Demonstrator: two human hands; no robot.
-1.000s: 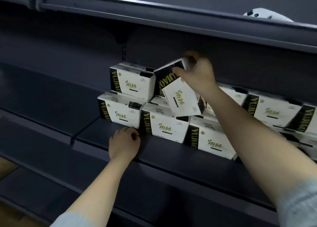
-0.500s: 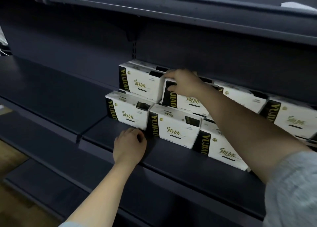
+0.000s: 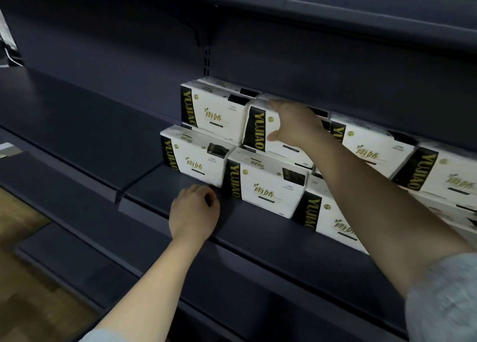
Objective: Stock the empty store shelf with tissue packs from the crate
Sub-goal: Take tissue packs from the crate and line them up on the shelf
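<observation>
Several white-and-black tissue packs stand in two stacked rows on the dark shelf (image 3: 271, 236). My right hand (image 3: 294, 126) reaches over the second pack of the upper row (image 3: 260, 132), fingers on its top edge and thumb on its front face, holding it. To its left stands the end pack of the upper row (image 3: 214, 109). My left hand (image 3: 193, 212) rests on the shelf board with loosely curled fingers, just in front of the lower row's first pack (image 3: 193, 158), holding nothing. The crate is out of view.
The shelf board left of the packs (image 3: 77, 125) is bare. Another shelf (image 3: 335, 14) hangs close above the stack. A lower shelf (image 3: 64, 259) and wooden floor (image 3: 23, 212) lie below at the left.
My right hand brought a tilted pack down and set it square into the upper row beside the end pack. My left hand stayed on the shelf.
</observation>
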